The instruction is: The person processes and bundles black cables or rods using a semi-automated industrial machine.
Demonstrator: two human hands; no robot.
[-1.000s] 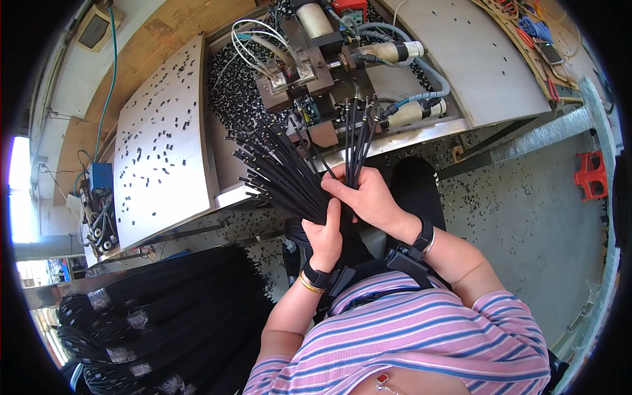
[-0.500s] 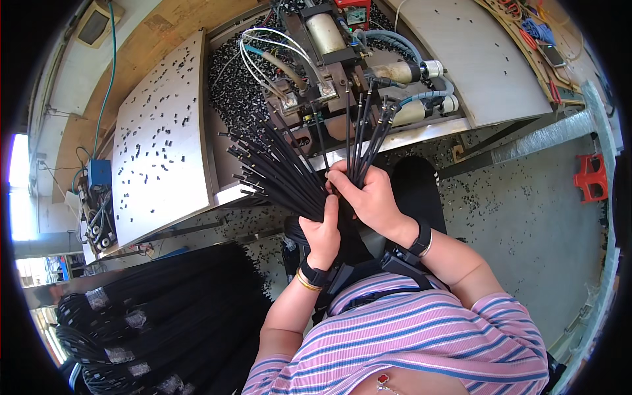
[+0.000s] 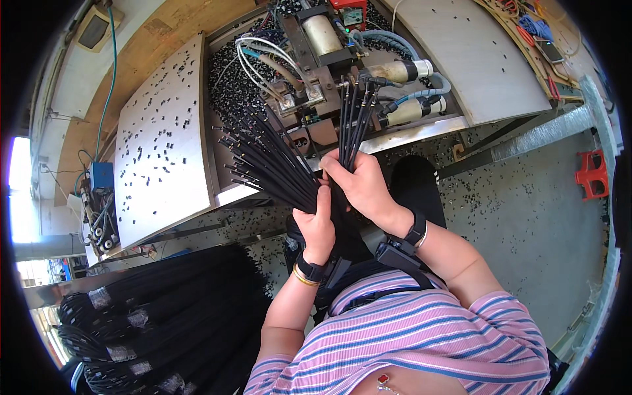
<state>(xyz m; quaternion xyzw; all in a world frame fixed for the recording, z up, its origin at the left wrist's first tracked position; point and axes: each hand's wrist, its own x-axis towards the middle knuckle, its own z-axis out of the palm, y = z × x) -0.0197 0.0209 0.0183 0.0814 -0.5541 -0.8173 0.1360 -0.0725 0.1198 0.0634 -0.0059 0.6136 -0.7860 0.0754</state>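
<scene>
My left hand [image 3: 316,227] is closed around a thick fan of black cords [image 3: 276,174], whose stiff ends with small pale tips spread up and to the left. Close beside it, my right hand [image 3: 367,187] grips a smaller bunch of similar black cords [image 3: 353,125] pointing upward, thumb laid across them. The two hands almost touch. Between the bunches a single cord reaches up toward the front of a bench machine [image 3: 322,135]. Below the hands, the cords hang as a dark mass, partly hidden by my hands.
Small black bits lie around the machine, on the left metal panel [image 3: 161,131] and on the floor [image 3: 513,230]. Bundles of black cord [image 3: 178,316] lie at lower left. A red stool [image 3: 591,174] stands at right. The right panel [image 3: 474,59] flanks the machine.
Both hands have shifted slightly left with their cords. The right bunch has swung left and stands more upright and closer together. Both hands keep their hold.
</scene>
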